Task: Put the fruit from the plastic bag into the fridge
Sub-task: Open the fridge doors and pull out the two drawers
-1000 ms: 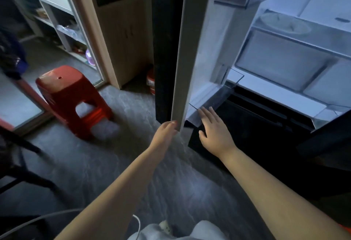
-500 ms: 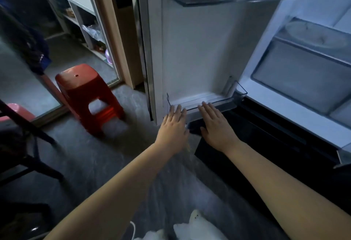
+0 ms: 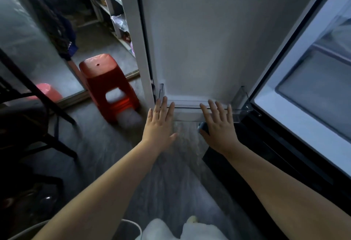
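You are standing at the open fridge (image 3: 315, 95), and both your hands are reaching to the clear door shelf (image 3: 242, 111) at the bottom edge of the fridge door (image 3: 199, 40). Your left hand (image 3: 158, 126) is lying flat by the shelf's left corner, and your right hand (image 3: 218, 127) is lying flat nearer its right end. Each grip is wide open with straight fingers, holding nothing, only seeming to touch the shelf's front wall. I think you are getting the fridge ready, so no fruit is going in yet. The fruit and the plastic bag are not showing anywhere here. Next you are going to need to fetch the bag and lift the fruit out gently. The door shelf is looking see-through, hard and smooth, like a long thin box. The door's inside is looking plain, white and flat. A red plastic stool (image 3: 106, 86) is standing on the grey floor (image 3: 180, 173) to the left
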Demonstrator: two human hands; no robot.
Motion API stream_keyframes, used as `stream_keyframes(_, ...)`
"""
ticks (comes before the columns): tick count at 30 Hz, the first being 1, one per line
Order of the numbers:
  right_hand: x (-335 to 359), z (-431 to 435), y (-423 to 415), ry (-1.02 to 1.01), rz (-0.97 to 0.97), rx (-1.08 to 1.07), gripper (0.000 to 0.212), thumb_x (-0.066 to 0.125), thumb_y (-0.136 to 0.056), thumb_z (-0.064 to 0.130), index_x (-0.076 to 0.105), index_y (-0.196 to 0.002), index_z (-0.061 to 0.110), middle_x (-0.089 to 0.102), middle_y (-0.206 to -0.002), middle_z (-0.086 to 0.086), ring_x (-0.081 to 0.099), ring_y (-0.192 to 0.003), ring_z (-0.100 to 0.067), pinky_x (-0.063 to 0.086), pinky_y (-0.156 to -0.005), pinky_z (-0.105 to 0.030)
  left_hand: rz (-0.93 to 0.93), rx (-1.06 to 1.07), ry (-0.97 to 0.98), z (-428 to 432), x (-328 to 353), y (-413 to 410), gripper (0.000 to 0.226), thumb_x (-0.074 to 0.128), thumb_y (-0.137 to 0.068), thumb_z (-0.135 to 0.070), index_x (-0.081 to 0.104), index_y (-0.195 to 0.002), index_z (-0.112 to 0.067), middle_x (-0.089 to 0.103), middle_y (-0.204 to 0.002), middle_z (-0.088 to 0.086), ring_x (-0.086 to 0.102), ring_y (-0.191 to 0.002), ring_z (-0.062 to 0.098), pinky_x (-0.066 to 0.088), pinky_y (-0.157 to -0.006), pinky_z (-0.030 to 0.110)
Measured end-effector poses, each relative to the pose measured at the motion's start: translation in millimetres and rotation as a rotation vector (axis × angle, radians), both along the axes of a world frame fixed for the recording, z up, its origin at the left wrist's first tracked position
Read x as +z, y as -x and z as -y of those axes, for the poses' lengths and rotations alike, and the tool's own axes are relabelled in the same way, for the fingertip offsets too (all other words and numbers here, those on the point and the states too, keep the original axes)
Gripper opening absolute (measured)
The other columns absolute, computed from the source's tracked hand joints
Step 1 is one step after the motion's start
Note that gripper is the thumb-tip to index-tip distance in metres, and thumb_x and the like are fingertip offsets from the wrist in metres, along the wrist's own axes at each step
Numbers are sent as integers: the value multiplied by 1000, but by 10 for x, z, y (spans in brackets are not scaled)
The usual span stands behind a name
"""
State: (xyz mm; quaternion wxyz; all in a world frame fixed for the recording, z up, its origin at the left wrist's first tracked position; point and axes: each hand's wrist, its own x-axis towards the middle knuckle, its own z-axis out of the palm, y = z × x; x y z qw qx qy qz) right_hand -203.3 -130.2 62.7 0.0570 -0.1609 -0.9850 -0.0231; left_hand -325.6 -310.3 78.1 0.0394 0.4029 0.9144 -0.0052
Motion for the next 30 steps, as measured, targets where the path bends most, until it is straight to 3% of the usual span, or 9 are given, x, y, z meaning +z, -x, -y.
stream_keyframes(6,-76,-58,-6,3,-48,36,87,56,-82,53,10,-150,23,14,-156,-12,10,-143,-33,-2,-114,-55,2,18,-14,-6,-9,-24,102,41,-87,-63,-30,-143,-17,-44,-145,8,-37,-135,27,-3,-117,49)
stream_keyframes(11,-58,-80,-38,-4,-28,33,83,53,-85,53,10,-150,25,15,-156,-10,12,-144,-31,-2,-115,-53,-8,17,-21,-43,1,-83,92,31,-91,-61,-27,-143,-14,-37,-149,9,-38,-135,24,-13,-114,51)
stream_keyframes(14,52,-85,-114,-3,-22,56,79,51,-89,47,6,-150,24,13,-157,-9,8,-145,-28,0,-116,-49,-29,-146,-110,-155,47,-177,81,30,-95,-52,-19,-146,-12,-29,-153,6,-33,-138,22,-12,-115,48)
stream_keyframes(17,181,-74,-281,19,-64,-49,77,56,-87,39,16,-149,16,21,-155,-12,15,-144,-28,5,-117,-47,-78,-346,-86,-340,93,-277,76,30,-97,-45,-18,-146,-12,-25,-155,8,-26,-141,25,-7,-117,47)
stream_keyframes(20,297,-144,-544,8,-80,-167,77,62,-83,36,25,-146,12,28,-152,-12,21,-142,-28,13,-116,-47,-41,-495,-115,-589,166,-399,70,32,-97,-42,-4,-150,-13,-8,-159,8,-8,-146,25,2,-117,45)
stream_keyframes(24,491,-262,-1064,-85,-74,-341,73,62,-83,37,33,-143,7,32,-150,-13,25,-141,-29,16,-115,-46,53,-676,-310,-992,317,-648,58,52,-89,-35,39,-141,-14,44,-144,6,39,-133,23,31,-108,41)
stream_keyframes(30,804,-323,-2089,-210,-15,-659,71,73,-74,32,47,-133,0,47,-139,-19,41,-131,-35,30,-107,-53,57,-932,-431,-1606,516,-1363,56,64,-81,-31,52,-131,-11,54,-134,10,50,-124,27,42,-97,43)
